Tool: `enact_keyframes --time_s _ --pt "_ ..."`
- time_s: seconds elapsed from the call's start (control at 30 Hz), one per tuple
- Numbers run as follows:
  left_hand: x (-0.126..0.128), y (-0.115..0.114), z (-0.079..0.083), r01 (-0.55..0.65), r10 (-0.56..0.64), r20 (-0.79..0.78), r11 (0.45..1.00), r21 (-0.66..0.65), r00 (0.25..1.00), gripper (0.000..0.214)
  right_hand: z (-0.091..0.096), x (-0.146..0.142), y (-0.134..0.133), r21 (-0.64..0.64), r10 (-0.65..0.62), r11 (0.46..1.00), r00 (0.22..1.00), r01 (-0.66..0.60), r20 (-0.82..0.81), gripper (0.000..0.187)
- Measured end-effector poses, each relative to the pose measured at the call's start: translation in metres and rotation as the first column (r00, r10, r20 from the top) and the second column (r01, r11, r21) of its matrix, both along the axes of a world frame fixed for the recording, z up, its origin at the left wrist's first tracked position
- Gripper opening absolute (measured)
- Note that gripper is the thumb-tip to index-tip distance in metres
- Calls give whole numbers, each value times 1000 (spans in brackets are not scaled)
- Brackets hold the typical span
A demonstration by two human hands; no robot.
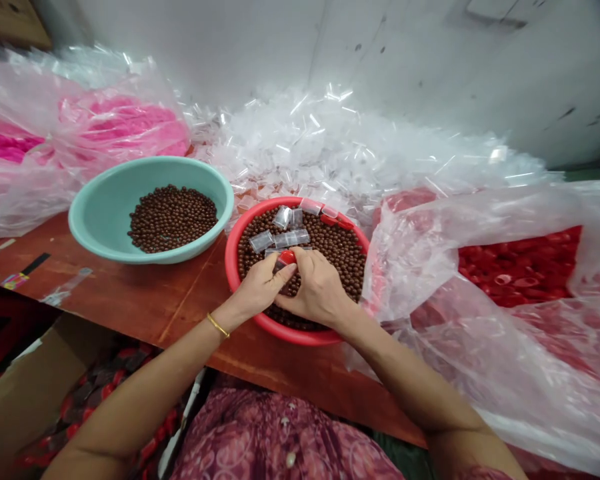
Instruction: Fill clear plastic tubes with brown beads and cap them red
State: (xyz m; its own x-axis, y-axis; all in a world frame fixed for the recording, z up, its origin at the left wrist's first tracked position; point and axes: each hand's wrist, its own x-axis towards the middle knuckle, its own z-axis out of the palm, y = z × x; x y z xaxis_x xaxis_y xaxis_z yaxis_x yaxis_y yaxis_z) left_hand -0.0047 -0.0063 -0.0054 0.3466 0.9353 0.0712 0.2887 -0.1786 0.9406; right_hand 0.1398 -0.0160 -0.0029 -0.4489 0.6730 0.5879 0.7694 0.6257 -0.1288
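My left hand (257, 287) and my right hand (323, 283) meet over a red basin, fingers closed on a small container with a red cap (287, 257). The fingers cover most of the container's body; it looks dark inside. Beneath them, the red basin (234, 267) holds many small round brown balls (337, 250). Several clear flat plastic containers (293, 238) lie on the balls, just beyond my fingertips. A couple of red caps (337, 220) rest at the basin's far rim.
A teal basin (95, 230) with brown balls (174, 219) stands at left. Clear plastic pieces (320, 147) are heaped along the wall. An open bag of red caps (525, 263) lies right; bagged pink pieces (125, 127) lie back left. Below the table, a box holds red-capped pieces (107, 390).
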Motion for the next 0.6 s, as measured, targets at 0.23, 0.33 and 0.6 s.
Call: enact_keyframes --time_s 0.23,0.33,0.6 --pt "-1 -1 4 -58 54 57 996 64 997 29 2 -10 -3 -2 43 999 998 -43 -45 59" --pt "-8 -14 11 -185 176 96 979 90 980 32 14 -4 -2 -117 114 986 993 -118 -40 70" --pt "-143 -90 -8 -400 442 -630 890 219 638 23 24 80 76 -169 -459 831 825 530 331 38"
